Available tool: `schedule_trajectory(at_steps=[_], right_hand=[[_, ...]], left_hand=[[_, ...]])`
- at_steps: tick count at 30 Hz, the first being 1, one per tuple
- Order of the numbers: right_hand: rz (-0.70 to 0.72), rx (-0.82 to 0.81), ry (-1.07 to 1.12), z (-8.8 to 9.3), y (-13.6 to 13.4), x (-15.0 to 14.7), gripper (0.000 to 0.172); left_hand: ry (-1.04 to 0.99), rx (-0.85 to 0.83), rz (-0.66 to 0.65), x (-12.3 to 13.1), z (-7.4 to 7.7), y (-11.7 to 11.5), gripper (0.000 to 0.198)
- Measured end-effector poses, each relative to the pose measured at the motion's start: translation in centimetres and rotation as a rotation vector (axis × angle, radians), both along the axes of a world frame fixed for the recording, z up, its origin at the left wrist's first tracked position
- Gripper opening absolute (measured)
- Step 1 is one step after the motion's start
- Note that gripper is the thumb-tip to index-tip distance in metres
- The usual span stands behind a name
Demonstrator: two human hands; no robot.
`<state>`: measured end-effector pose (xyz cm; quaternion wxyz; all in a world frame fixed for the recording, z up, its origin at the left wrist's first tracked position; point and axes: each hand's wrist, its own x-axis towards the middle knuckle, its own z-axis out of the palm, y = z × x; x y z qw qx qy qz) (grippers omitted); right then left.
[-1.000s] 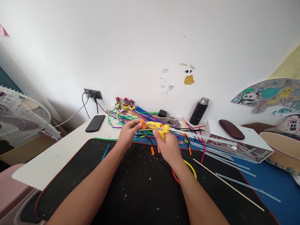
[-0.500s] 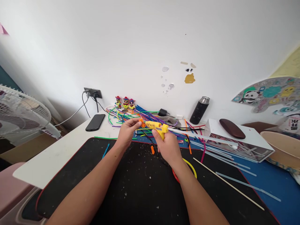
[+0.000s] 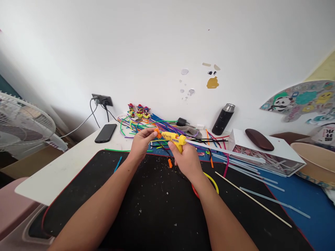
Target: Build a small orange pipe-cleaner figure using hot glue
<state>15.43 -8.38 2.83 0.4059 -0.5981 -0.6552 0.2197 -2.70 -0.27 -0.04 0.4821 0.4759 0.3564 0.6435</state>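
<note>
- The relation that matters most is between the glue gun (image 3: 170, 136) and the small orange craft piece (image 3: 157, 132): the nozzle end points to the left, straight at the piece, and the gap is so slight that I cannot tell whether they touch.
- The gun's long axis runs roughly left to right across the view, dipping a little towards the right; a long translucent glue stick (image 3: 225, 150) sticks out of its rear and carries on that line past the right hand (image 3: 187, 158).
- The right hand's fingers (image 3: 173, 147) are wrapped round the gun's handle, thumb along the near side; the trigger is hidden, so whether it is pressed I cannot tell.
- The left hand (image 3: 140, 143) is the nearer one to the orange piece: its fingers (image 3: 151, 135) are pinched together on it, with the piece at their tips, facing the nozzle.
- Both hands are raised over the far edge of the black mat (image 3: 146, 216) on the tabletop (image 3: 44, 181), in front of a spread of coloured pipe cleaners (image 3: 167, 126).
- A second orange piece (image 3: 170, 163) lies on the mat, below the gun in the view and between the two forearms, apart from either hand's fingers.
</note>
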Motion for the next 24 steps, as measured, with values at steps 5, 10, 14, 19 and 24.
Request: schedule_trajectory(at_steps=[5,10,14,19,24], right_hand=[[0.038,-0.038,0.075,0.1,-0.1,0.0,0.049],[0.031,-0.096,0.275,-0.2,0.3,0.3,0.052],[0.006,-0.116,0.283,-0.6,0.8,0.7,0.043],[0.054,-0.223,0.097,-0.8,1.0,0.4,0.028],[0.09,-0.232,-0.071,-1.6,1.1,0.0,0.027]], left_hand=[[-0.03,-0.015,0.048,-0.4,-0.2,0.5,0.042],[-0.115,-0.066,0.135,-1.1,-0.8,1.4,0.045],[-0.099,-0.054,0.141,-1.2,-0.9,1.5,0.045],[-0.18,-0.031,0.191,-1.5,-0.4,1.6,0.046],[-0.229,0.011,0.244,-1.9,-0.1,1.9,0.046]])
